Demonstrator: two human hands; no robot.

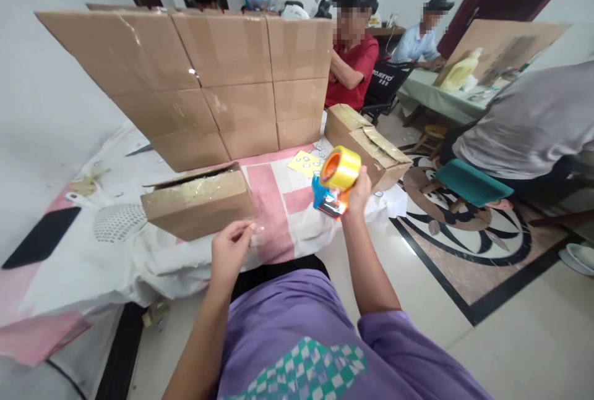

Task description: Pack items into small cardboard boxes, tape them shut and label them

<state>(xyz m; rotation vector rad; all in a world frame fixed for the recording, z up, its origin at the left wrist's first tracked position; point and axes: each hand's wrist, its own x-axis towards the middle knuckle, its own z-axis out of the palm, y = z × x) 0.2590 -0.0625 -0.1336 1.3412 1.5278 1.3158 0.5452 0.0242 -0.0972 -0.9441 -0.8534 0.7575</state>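
My right hand is closed round the handle of a tape dispenser, blue and orange with a yellow tape roll, held up over the table's near edge. My left hand pinches the free end of clear tape just below the near corner of a small cardboard box. That box lies on the white and pink cloth-covered table, its top seam shiny with tape. The tape stretches between my two hands.
A wall of stacked cardboard boxes stands behind. An open-flapped box sits at the right. A black phone and mesh bag lie at the left. Three people sit beyond and to the right.
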